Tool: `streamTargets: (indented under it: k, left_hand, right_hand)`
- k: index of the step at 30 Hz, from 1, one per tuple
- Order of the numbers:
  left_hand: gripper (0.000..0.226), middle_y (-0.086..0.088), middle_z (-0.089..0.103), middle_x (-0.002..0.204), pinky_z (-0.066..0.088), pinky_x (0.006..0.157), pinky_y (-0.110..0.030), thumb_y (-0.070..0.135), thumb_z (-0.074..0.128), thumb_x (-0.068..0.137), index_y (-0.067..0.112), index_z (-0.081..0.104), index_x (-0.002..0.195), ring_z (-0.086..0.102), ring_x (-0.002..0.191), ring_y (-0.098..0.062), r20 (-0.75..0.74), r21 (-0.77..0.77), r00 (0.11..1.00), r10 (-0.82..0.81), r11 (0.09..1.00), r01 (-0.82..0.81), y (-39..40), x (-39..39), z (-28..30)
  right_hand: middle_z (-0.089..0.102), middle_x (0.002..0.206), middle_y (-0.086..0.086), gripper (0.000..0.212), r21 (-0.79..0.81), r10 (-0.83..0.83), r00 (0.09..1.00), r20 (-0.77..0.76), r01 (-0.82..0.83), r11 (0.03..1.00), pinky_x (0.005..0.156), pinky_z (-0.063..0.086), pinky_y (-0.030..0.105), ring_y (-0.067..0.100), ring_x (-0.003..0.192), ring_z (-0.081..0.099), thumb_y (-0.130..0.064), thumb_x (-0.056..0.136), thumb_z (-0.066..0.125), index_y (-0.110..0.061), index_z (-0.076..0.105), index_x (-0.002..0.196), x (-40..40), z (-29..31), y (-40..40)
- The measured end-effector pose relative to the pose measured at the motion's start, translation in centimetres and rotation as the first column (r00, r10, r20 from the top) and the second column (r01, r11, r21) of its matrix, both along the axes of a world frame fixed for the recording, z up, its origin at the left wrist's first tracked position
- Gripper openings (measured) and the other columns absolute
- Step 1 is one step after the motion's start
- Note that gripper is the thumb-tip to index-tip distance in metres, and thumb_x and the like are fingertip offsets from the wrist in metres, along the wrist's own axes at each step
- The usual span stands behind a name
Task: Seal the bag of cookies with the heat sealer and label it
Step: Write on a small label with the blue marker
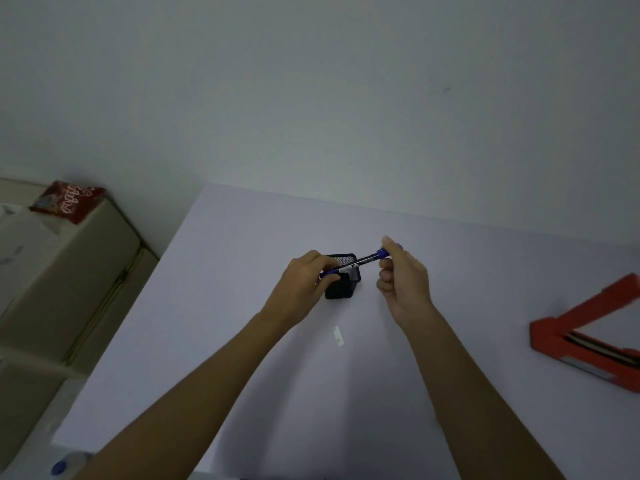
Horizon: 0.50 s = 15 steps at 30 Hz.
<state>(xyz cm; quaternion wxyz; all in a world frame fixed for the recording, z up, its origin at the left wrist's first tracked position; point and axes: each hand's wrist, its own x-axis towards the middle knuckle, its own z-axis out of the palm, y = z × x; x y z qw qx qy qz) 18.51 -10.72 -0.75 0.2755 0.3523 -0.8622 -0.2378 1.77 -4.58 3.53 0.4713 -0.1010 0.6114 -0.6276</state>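
A blue and black pen (360, 262) is held level above the table, one end in my left hand (308, 282), the other in my right hand (401, 278). Just behind and below it stands a black mesh pen holder (343, 285). A small white label (337, 336) lies flat on the white table (242, 271) in front of the holder. The red heat sealer (588, 337) sits at the right edge with its arm raised. A red cookie bag (67, 200) rests on a cardboard box at the far left, off the table.
Beige cardboard boxes (62, 282) are stacked left of the table. A plastic bottle with a blue cap (64, 465) lies at the bottom left. A plain wall stands behind the table's far edge.
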Motion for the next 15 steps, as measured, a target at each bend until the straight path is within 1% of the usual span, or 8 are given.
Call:
streamTargets:
  k: [2, 4, 6, 8, 11, 12, 13, 15]
  left_hand:
    - [0.019, -0.002, 0.063, 0.098, 0.033, 0.07, -0.006, 0.021, 0.057, 0.093, 0.013, 0.063, 0.11, 0.047, 0.076, -0.008, -0.007, -0.042, 1.0, -0.01, 0.999, 0.009, 0.3, -0.3, 0.4]
    - [0.019, -0.004, 0.064, 0.096, 0.032, 0.072, -0.01, 0.021, 0.056, 0.094, 0.011, 0.063, 0.109, 0.052, 0.076, -0.012, 0.011, -0.11, 0.999, -0.032, 0.993, 0.033, 0.4, -0.6, 0.6]
    - [0.02, -0.005, 0.064, 0.094, 0.035, 0.072, -0.02, 0.022, 0.055, 0.094, 0.011, 0.063, 0.108, 0.056, 0.076, -0.018, 0.06, -0.189, 0.997, -0.045, 0.98, 0.056, 0.6, -0.7, 0.8]
    - [0.024, -0.006, 0.064, 0.089, 0.039, 0.066, -0.026, 0.026, 0.049, 0.096, 0.009, 0.064, 0.106, 0.056, 0.072, -0.021, 0.106, -0.252, 0.993, -0.05, 0.965, 0.075, 0.8, -0.7, 0.9]
    - [0.039, -0.007, 0.061, 0.082, 0.047, 0.059, -0.034, 0.034, 0.034, 0.097, 0.008, 0.063, 0.097, 0.054, 0.066, -0.022, 0.144, -0.283, 0.989, 0.029, 0.959, 0.013, 0.7, -1.0, 0.6]
    - [0.039, -0.007, 0.06, 0.08, 0.048, 0.057, -0.036, 0.033, 0.032, 0.098, 0.008, 0.062, 0.093, 0.053, 0.065, -0.022, 0.154, -0.292, 0.986, 0.059, 0.956, -0.011, 0.7, -1.1, 0.6]
    - [0.034, -0.007, 0.058, 0.078, 0.049, 0.055, -0.037, 0.03, 0.034, 0.098, 0.009, 0.06, 0.089, 0.051, 0.062, -0.021, 0.155, -0.303, 0.985, 0.072, 0.953, -0.022, 0.8, -1.3, 0.6]
    - [0.01, -0.007, 0.055, 0.073, 0.048, 0.052, -0.036, 0.013, 0.053, 0.093, 0.009, 0.055, 0.084, 0.045, 0.059, -0.017, 0.162, -0.309, 0.986, 0.04, 0.951, 0.012, 1.1, -1.9, 0.9]
  right_hand:
    - [0.046, 0.053, -0.005, 0.026, 0.017, 0.117, 0.992, -0.041, -0.117, 0.993, 0.038, 0.024, 0.019, 0.007, 0.043, 0.03, -0.035, 0.085, 0.07, -0.013, 0.057, 0.079, 1.0, 0.2, 0.1]
    - [0.045, 0.049, -0.005, 0.03, 0.056, 0.161, 0.981, -0.104, -0.156, 0.986, 0.036, 0.025, 0.018, 0.006, 0.038, 0.031, -0.036, 0.084, 0.071, -0.014, 0.056, 0.07, 2.0, 0.3, 0.1]
    - [0.042, 0.044, -0.006, 0.033, 0.08, 0.122, 0.98, -0.159, -0.11, 0.991, 0.034, 0.027, 0.018, 0.004, 0.034, 0.032, -0.033, 0.084, 0.072, -0.017, 0.053, 0.062, 2.4, 0.4, 0.0]
    - [0.04, 0.043, -0.007, 0.032, 0.071, 0.066, 0.982, -0.176, -0.054, 0.996, 0.035, 0.028, 0.018, 0.004, 0.033, 0.032, -0.029, 0.084, 0.073, -0.016, 0.052, 0.062, 2.5, 0.3, -0.2]
    - [0.041, 0.044, -0.005, 0.03, 0.036, 0.002, 0.986, -0.164, 0.004, 0.999, 0.034, 0.028, 0.017, 0.004, 0.033, 0.033, -0.026, 0.085, 0.072, -0.015, 0.051, 0.067, 2.5, 0.3, -0.5]
    - [0.042, 0.044, -0.005, 0.03, 0.031, 0.001, 0.987, -0.163, 0.004, 1.0, 0.033, 0.028, 0.017, 0.004, 0.033, 0.033, -0.026, 0.085, 0.072, -0.014, 0.051, 0.067, 2.7, 0.3, -0.6]
    - [0.043, 0.045, -0.004, 0.03, 0.031, 0.017, 0.986, -0.166, -0.012, 0.999, 0.033, 0.028, 0.018, 0.005, 0.034, 0.034, -0.027, 0.085, 0.071, -0.015, 0.052, 0.067, 2.9, 0.3, -0.7]
    - [0.044, 0.046, -0.002, 0.032, 0.04, 0.063, 0.981, -0.183, -0.057, 0.998, 0.035, 0.03, 0.019, 0.007, 0.036, 0.035, -0.031, 0.085, 0.071, -0.015, 0.053, 0.064, 3.5, 0.0, -1.0]
